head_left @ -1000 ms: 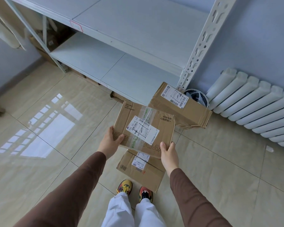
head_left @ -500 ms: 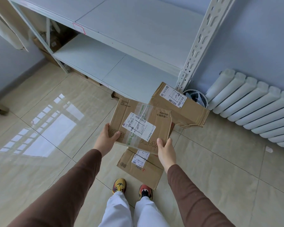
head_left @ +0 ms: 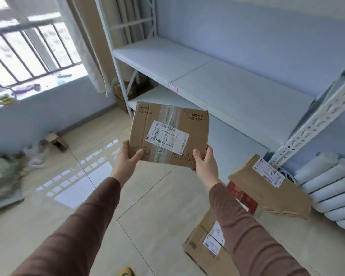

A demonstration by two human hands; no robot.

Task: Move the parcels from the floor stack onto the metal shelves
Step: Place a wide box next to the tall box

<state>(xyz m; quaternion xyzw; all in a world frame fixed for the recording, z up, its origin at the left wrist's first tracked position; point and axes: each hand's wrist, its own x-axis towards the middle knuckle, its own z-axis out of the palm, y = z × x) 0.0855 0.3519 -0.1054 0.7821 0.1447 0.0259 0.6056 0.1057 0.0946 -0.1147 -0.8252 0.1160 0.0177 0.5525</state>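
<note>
Flat brown cardboard parcel (head_left: 168,136), creased at edges, w/ white shipping label across the top face, clear + green tape strip down the middle, dark printed lettering along near edge & small print in both far corners. Held up in the air over the tiled floor (head_left: 100,176), in front of the white metal shelves (head_left: 217,80), not touching them. Left hand (head_left: 127,158) clamped on its near-left corner, thumb on top; right hand (head_left: 204,159) clamped on near-right corner, thumb on top; fingers of both hidden under parcel. Both sleeves brown. Near right on floor: another labelled parcel (head_left: 271,186) tilted against the radiator (head_left: 331,188), a red box (head_left: 242,196) partly under it, and nearer, a third cardboard parcel (head_left: 205,248) w/ label, partly behind right forearm
</note>
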